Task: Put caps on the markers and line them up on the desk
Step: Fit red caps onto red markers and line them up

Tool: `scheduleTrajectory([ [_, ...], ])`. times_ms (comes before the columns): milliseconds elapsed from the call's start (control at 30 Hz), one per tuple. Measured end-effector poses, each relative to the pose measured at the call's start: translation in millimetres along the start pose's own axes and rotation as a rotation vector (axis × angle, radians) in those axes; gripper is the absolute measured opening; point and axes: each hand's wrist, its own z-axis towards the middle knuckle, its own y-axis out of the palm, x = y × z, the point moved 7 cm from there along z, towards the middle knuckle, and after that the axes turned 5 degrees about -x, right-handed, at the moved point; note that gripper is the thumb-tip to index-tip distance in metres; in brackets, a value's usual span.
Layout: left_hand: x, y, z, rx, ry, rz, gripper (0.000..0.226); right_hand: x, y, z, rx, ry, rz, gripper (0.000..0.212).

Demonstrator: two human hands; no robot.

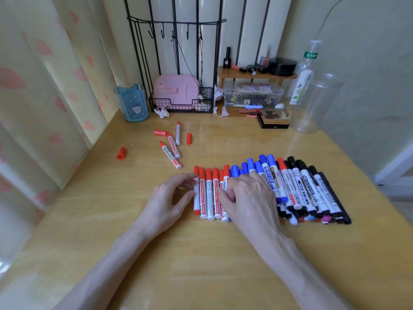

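Note:
A row of capped markers (297, 189) lies side by side on the wooden desk (201, 253): red ones at the left, blue in the middle, black at the right. My left hand (169, 198) touches the leftmost red marker (196, 193) with its fingertips. My right hand (248, 198) lies flat over the red and blue markers, hiding several of them. Farther back lie three uncapped red markers (172, 151) and three loose red caps: a left red cap (121, 153), a back red cap (160, 132) and a right red cap (189, 138).
Along the back wall stand a blue cup (133, 102), a black wire basket (181, 104) with a pink case, a small wooden shelf (254, 74) over a clear box, and two clear plastic bottles (312, 101). A curtain hangs at the left.

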Motion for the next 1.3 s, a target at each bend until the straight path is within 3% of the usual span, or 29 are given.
scheduleTrajectory([
  [300,-27,-40,5,0.181,-0.118,-0.011,0.032,-10,2,3,0.015,-0.06,0.056,0.029],
  [467,-59,-86,8,0.359,-0.19,0.144,0.03,-25,15,22,-0.105,-0.111,0.236,0.044],
  [633,-114,-140,8,0.522,-0.47,0.417,0.044,-34,27,47,-0.162,-0.038,0.408,0.048],
  [800,-150,-156,11,0.436,-0.696,0.478,0.044,-42,38,61,-0.17,-0.015,0.418,0.044],
  [933,-138,-154,15,0.478,-0.557,0.451,0.027,-47,45,72,-0.171,-0.008,0.392,0.044],
  [1133,-121,-129,26,0.304,-0.408,0.419,0.035,-56,59,89,-0.193,-0.003,0.349,0.042],
  [1300,-103,-106,29,0.22,-0.3,0.377,0.029,-68,72,106,-0.2,0.01,0.253,0.041],
])
